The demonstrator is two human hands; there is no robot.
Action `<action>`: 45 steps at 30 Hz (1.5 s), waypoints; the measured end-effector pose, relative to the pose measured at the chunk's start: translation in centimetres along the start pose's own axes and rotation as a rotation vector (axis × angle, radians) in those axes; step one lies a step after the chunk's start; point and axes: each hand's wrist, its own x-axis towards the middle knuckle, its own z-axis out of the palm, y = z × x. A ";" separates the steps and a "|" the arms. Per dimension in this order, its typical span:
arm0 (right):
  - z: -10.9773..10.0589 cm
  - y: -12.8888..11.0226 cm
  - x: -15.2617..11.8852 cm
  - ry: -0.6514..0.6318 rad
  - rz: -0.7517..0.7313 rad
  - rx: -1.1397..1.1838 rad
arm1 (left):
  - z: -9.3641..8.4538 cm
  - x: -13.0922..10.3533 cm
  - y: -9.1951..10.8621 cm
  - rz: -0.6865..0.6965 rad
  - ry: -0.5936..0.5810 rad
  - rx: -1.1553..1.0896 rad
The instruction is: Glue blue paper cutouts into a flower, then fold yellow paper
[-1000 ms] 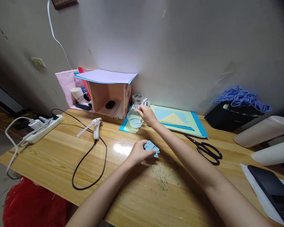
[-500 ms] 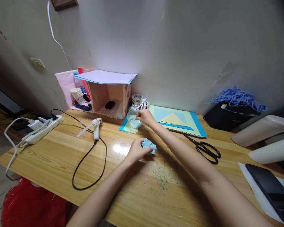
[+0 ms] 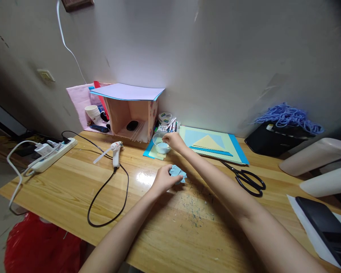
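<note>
My left hand (image 3: 163, 179) grips a light blue folded paper piece (image 3: 178, 174) between thumb and fingers, just above the wooden table (image 3: 156, 235). Farther forward, my right hand (image 3: 172, 140) is at the right rim of a clear round bowl (image 3: 158, 138) with light blue bits (image 3: 163, 145) in it. The right fingers are pinched together over the bowl; whatever they may hold is too small to make out. The bowl stands on blue and pale yellow paper sheets (image 3: 153, 153).
A white glue gun (image 3: 116, 154) with a looping black cable lies left, near a power strip (image 3: 55, 154). An open box (image 3: 152, 117) stands behind. Right are stacked coloured papers (image 3: 235, 146), black scissors (image 3: 248, 180), white rolls (image 3: 315, 156) and a black phone (image 3: 324, 227).
My right hand's fingers have shifted slightly left and down over the bowl. My left hand and the blue paper piece have moved slightly left.
</note>
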 end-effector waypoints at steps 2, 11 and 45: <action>0.0 0.0 -0.2 0.021 0.011 0.012 | -0.1 0.0 -0.1 0.000 -0.002 -0.002; -0.5 -0.2 -0.1 0.078 0.044 0.010 | -0.1 0.0 0.1 0.003 0.005 -0.008; -2.4 -1.4 -3.0 0.165 0.054 0.112 | -0.2 0.2 0.0 -0.040 0.003 -0.073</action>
